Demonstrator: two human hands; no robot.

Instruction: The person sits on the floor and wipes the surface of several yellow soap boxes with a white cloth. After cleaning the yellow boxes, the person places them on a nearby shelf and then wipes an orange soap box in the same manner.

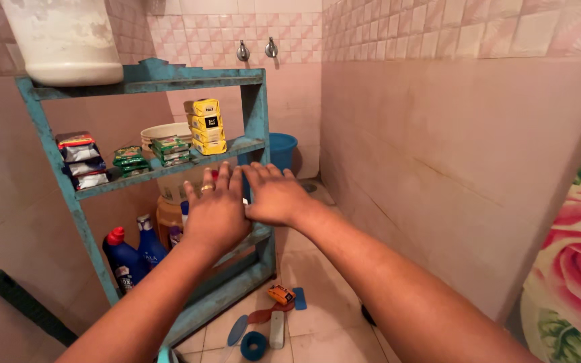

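2 hands reach out side by side in front of a blue shelf rack (pixel 258 111), backs up. The left hand (pixel 216 215) is flat with fingers spread, a ring on 1 finger, and holds nothing. The right hand (pixel 274 195) is just beside it, fingers straight and close together, also empty; their index fingers nearly touch. Beyond the fingertips, on the middle shelf, stands a stack of yellow soap bars (pixel 207 126), with green packets (pixel 169 149) left of it. Below the left hand, 2 blue bottles (pixel 132 252) stand on the bottom shelf. A blue bucket (pixel 282 149) sits just past the right hand. Small items (pixel 270 319) lie scattered on the floor under both wrists.
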